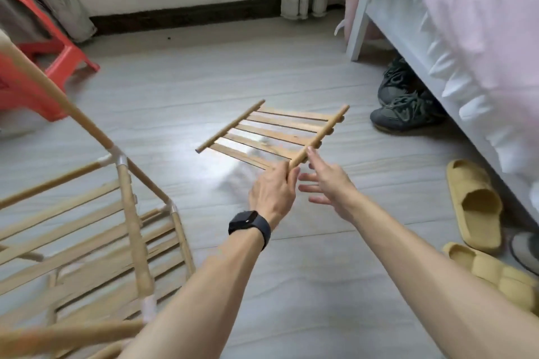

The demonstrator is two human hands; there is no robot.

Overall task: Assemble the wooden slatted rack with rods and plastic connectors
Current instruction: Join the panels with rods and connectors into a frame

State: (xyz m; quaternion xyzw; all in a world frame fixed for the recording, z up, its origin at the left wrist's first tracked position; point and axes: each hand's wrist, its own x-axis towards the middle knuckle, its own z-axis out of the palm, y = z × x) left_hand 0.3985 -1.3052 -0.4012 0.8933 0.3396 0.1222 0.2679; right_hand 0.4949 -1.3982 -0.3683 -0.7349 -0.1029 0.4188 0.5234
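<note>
I see the slatted panel (271, 134) held in the air over the floor (204, 67), in front of both hands, roughly flat with its far edge a bit higher. Two round rods form its sides. Both have their long axis on a diagonal, near-left to far-right. The flat slats run crosswise between them, close to level in the view.

Left hand (274, 192) has its fingers curled round the near end of the gripped rod (320, 137), so the whole panel sticks out beyond and to the left of that fist. The other rod (230, 125) is free, on the side away from the grip.

Right hand (326, 181) is loose, with fingers straight and spread just beside the same rod. Its index tip is at the rod; I can't tell whether it touches.

The panel is light bare wood with even gaps between slats, and the rod ends stick out past the outer slats.

Part-built rack (87, 227) is near-left, blurred, its rods joined by white plastic connectors (116, 157).

Also in view: black watch (248, 223) on the left wrist, red stool (43, 67), yellow slippers (475, 207), dark shoes (408, 108) under the bed (466, 23).
</note>
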